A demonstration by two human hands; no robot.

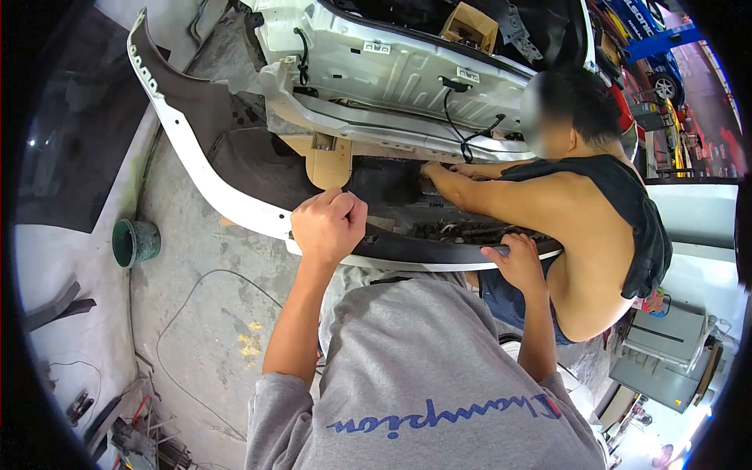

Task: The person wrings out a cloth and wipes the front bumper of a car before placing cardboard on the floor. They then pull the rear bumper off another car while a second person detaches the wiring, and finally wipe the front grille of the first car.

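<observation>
A long white bumper point(192, 157) with a dark inner side curves from the upper left to the right, in front of a stripped car body point(392, 70). My left hand point(329, 225) is closed round its upper edge near the middle. Farther right, my right hand point(517, 260) rests at the same edge with its thumb and fingers apart. Between bumper and car body, a co-worker's hands point(439, 174) are at the dark inner part; what they hold is too small to tell. A piece of brown cardboard point(327, 163) lies by the bumper's inside.
A co-worker point(580, 204) crouches close on my right. A green bucket point(136, 242) stands on the floor at the left, with a thin cable point(176, 321) near it. An open cardboard box point(470, 27) sits in the car body. Grey cases point(666, 341) are at the lower right.
</observation>
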